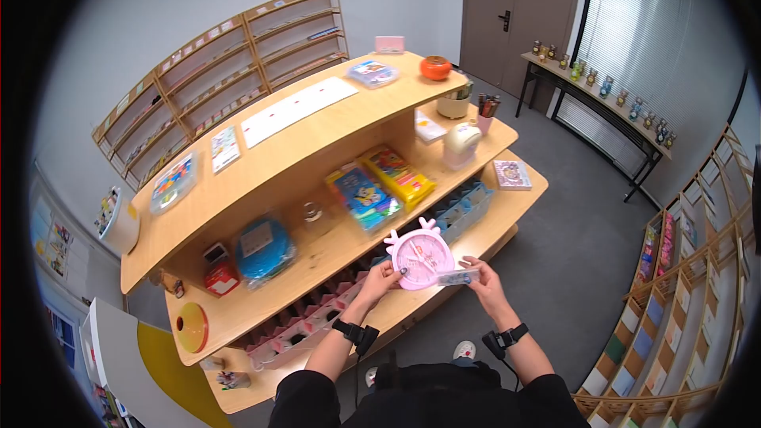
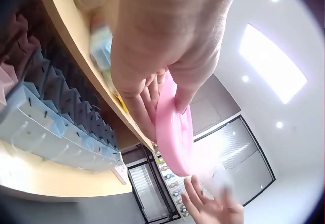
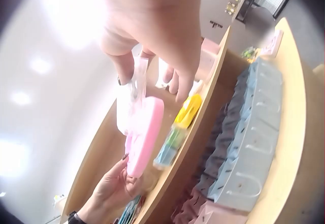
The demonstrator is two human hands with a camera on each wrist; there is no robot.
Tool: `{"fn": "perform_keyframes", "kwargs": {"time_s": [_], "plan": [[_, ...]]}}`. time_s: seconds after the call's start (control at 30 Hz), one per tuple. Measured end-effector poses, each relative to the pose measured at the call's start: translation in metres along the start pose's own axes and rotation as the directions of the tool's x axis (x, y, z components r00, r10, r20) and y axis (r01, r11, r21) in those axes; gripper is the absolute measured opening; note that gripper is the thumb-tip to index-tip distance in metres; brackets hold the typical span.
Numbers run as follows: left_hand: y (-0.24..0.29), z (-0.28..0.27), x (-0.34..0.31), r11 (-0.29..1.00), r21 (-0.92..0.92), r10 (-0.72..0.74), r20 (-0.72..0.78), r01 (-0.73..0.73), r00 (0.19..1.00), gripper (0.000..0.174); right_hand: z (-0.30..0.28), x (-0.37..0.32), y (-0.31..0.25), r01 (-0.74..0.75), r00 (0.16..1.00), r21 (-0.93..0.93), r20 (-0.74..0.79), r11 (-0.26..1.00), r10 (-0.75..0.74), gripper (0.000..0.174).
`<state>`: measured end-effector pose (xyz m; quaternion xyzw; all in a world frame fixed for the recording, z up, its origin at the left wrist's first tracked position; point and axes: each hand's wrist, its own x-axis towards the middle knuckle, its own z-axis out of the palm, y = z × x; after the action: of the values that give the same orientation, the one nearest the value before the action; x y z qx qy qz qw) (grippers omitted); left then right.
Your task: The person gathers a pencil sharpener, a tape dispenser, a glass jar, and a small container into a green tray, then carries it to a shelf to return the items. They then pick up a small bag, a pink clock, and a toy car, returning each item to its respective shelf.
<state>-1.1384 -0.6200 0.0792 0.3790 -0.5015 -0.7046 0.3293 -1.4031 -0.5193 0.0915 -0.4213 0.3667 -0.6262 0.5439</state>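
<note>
A round pink clock [image 1: 420, 256] with antler-shaped horns is held up in front of the wooden shelf unit, its face turned upward in the head view. My left hand [image 1: 379, 280] grips it at its left edge, and in the left wrist view the thumb lies on one face of the pink rim [image 2: 172, 132] and the fingers on the other. At the clock's lower right, my right hand [image 1: 487, 285] pinches a small clear plastic packet [image 1: 457, 277]. The right wrist view shows the packet [image 3: 137, 84] between thumb and fingers, overlapping the clock; its contents are blurred.
Behind the hands stands a curved wooden shelf unit [image 1: 317, 265]. It bears a blue picture pack [image 1: 365, 194], a yellow pack [image 1: 399, 174], a cream dispenser [image 1: 461, 145] and a small picture box [image 1: 512, 175]. Blue paper bags [image 1: 464, 212] and pink paper bags [image 1: 305, 329] line its lower shelf.
</note>
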Motion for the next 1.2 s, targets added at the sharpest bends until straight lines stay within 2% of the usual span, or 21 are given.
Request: {"fn": "perform_keyframes", "kwargs": {"time_s": [0.07,0.1,0.17,0.27,0.4,0.57,0.7,0.77,0.83,0.93,1.03,1.1,1.2], "plan": [[-0.012,0.031,0.036,0.998,0.046,0.053,-0.056,-0.051,0.997,0.012,-0.055,-0.013,-0.028,-0.003,0.992,0.02,-0.124,1.0,0.005,0.03],[-0.013,0.051,0.052,0.998,-0.036,0.051,-0.096,-0.055,0.994,0.013,-0.08,-0.022,-0.047,-0.022,0.988,0.003,-0.152,1.0,0.022,0.025],[-0.018,0.081,0.081,0.995,-0.059,0.064,-0.172,-0.075,0.983,0.013,-0.143,-0.038,-0.063,-0.093,0.974,-0.015,-0.209,0.996,0.087,0.018],[-0.018,0.111,0.113,0.992,-0.051,0.097,-0.248,-0.113,0.964,0.014,-0.206,-0.054,-0.086,-0.14,0.952,-0.07,-0.283,0.988,0.115,0.016],[-0.013,0.135,0.149,0.992,-0.051,0.098,-0.298,-0.119,0.95,0.017,-0.254,-0.058,-0.093,-0.134,0.93,-0.015,-0.347,0.991,0.121,0.018],[-0.006,0.159,0.195,0.995,-0.05,0.074,-0.274,-0.091,0.959,0.021,-0.277,-0.04,-0.105,-0.126,0.883,0.048,-0.45,0.991,0.133,0.034],[-0.007,0.183,0.24,0.993,-0.069,0.077,-0.211,-0.093,0.975,0.023,-0.316,-0.005,-0.113,-0.125,0.9,0.039,-0.417,0.991,0.13,0.037],[-0.013,0.19,0.267,0.999,-0.017,0.048,-0.165,-0.051,0.985,0.024,-0.339,0.025,-0.118,-0.156,0.921,-0.015,-0.365,0.988,0.139,0.035],[-0.021,0.196,0.295,0.998,-0.015,0.051,-0.168,-0.055,0.985,0.023,-0.36,0.058,-0.123,-0.15,0.923,-0.02,-0.36,0.988,0.133,0.031],[-0.032,0.201,0.328,0.995,0.096,0.011,-0.185,0.007,0.983,0.024,-0.387,0.108,-0.131,-0.178,0.924,-0.029,-0.348,0.984,0.157,0.025],[-0.037,0.207,0.355,0.999,-0.006,-0.038,-0.156,0.038,0.987,0.024,-0.41,0.157,-0.137,-0.249,0.926,-0.083,-0.312,0.965,0.212,0.022],[-0.035,0.212,0.386,1.0,0.016,-0.015,-0.132,0.017,0.991,0.025,-0.423,0.186,-0.14,-0.233,0.944,-0.089,-0.258,0.968,0.203,0.028],[-0.03,0.224,0.413,0.999,0.046,0.006,-0.107,-0.001,0.994,0.027,-0.419,0.219,-0.16,-0.23,0.936,-0.091,-0.293,0.969,0.195,0.036]]}}
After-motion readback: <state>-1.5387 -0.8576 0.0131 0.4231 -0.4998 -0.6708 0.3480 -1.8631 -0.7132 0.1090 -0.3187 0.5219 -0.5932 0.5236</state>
